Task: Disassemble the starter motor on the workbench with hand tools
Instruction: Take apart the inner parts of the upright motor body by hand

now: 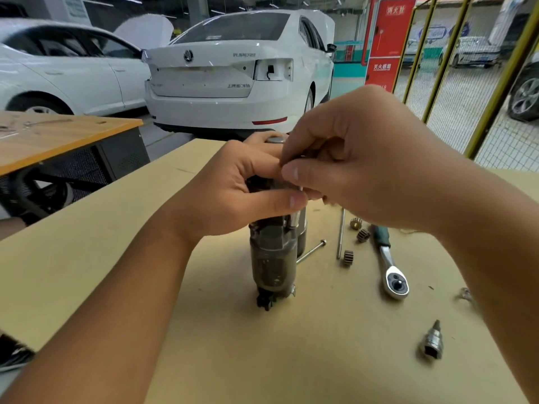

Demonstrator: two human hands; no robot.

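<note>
A person's left hand (233, 188) is wrapping its grip around the upper body of a starter motor (272, 258), which is standing upright near the middle of a tan worktop (116, 258); the thumb is lying across the front of the housing and the fingers are curling round the back, beside a round metal cap (275, 139) at the top. Directly to the right and touching it, the right hand (358, 164) is pinching its grip on a slim metal shaft (296, 214) that is running down alongside the motor's upper casing; what its tip is seated on is hidden. Further right on the worktop, two long bolts (310, 251) are lying just beside the motor's base, three small gears (363, 235) are sitting near them, and a ratchet wrench (390, 266) is lying at a slant. A loose socket bit (431, 342) is resting at the near right. Behind, a white sedan (233, 71) is parked.
</note>
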